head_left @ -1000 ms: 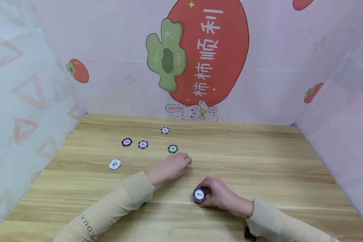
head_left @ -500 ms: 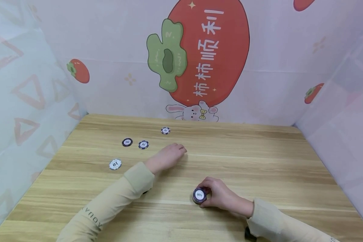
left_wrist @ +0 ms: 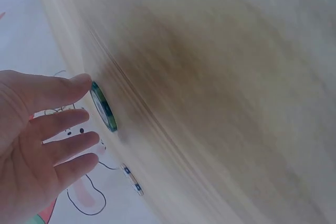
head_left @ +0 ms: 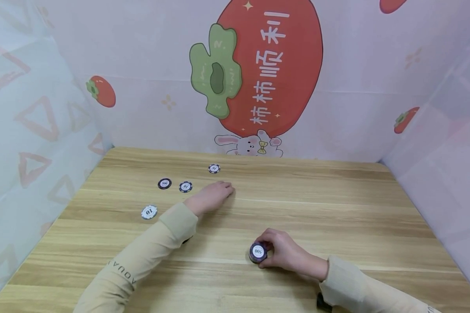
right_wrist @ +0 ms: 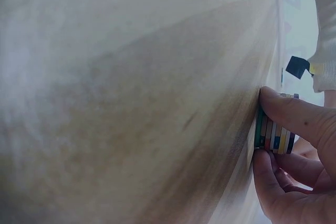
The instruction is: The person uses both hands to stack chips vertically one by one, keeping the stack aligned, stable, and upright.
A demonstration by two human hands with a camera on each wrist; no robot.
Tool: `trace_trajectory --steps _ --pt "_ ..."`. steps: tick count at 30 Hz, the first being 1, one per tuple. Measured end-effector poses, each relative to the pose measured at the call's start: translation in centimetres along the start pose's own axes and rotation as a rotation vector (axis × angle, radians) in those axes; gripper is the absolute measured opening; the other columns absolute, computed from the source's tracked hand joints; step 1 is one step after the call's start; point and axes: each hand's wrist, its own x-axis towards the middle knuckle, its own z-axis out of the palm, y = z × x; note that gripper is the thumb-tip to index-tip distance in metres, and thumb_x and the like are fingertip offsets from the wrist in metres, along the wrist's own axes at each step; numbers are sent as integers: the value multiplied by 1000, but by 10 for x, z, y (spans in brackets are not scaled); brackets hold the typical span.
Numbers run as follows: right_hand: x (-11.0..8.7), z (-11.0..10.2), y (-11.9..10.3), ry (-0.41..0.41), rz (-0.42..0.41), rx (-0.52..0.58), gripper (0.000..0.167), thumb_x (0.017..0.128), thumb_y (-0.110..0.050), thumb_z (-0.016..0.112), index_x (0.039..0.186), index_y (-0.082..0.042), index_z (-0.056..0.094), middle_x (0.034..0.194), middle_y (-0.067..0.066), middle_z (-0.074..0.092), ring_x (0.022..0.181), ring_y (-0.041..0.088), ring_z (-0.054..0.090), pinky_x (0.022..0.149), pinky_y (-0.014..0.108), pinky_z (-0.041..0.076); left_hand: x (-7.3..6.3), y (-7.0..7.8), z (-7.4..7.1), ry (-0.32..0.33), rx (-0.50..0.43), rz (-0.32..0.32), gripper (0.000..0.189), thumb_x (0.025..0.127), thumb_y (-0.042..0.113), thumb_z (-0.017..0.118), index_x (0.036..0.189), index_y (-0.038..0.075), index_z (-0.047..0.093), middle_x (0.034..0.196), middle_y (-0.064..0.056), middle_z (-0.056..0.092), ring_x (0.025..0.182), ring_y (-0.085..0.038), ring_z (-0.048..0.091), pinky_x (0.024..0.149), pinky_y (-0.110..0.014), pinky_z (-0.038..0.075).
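Note:
My right hand (head_left: 286,252) grips a stack of poker chips (head_left: 258,252) between thumb and fingers; a dark chip marked 500 is on top. From the side, the right wrist view shows the chip stack (right_wrist: 275,132) in several colours, green at the table end. My left hand (head_left: 213,197) reaches across the table, fingers fairly straight. In the left wrist view its thumb tip (left_wrist: 81,83) is right at the edge of a green poker chip (left_wrist: 103,107) on the table; the head view hides that chip under the hand.
Left of and beyond the left hand lie a white 10 chip (head_left: 149,212), a dark 500 chip (head_left: 164,184), a blue-edged 10 chip (head_left: 186,187) and another 10 chip (head_left: 214,168). The wooden table (head_left: 337,208) meets a printed backdrop (head_left: 360,126) at its far edge.
The left hand has moved left and farther out, covering the green 20 chip that showed a second ago. The right hand and its stack of poker chips have stayed put.

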Motion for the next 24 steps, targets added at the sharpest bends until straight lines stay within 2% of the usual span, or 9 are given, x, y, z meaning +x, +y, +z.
trace_trajectory --steps 6,13,19,24 --pt "0 0 1 -1 0 0 43 59 -12 84 96 -4 64 89 -4 58 79 6 55 70 20 48 1 -6 4 18 20 23 27 94 4 42 115 4 58 117 -13 56 108 -27 53 94 -37 40" --pt "0 0 1 -5 6 13 42 60 -10 83 97 -4 64 89 -3 58 80 6 56 71 20 48 1 -6 5 56 47 39 22 90 -1 47 107 3 60 101 -11 58 93 -25 56 84 -36 45" --pt "0 0 1 -3 -3 9 42 59 -11 84 96 -4 64 89 -3 58 79 6 56 70 20 48 -1 -4 5 68 67 56 22 92 2 44 108 3 59 104 -12 59 96 -26 57 86 -36 44" --pt "0 1 1 -11 18 -2 43 59 -12 84 97 -5 64 90 -4 57 81 6 55 72 20 48 -2 -5 5 58 61 49 27 88 -4 49 112 2 58 107 -14 58 100 -27 55 89 -36 43"
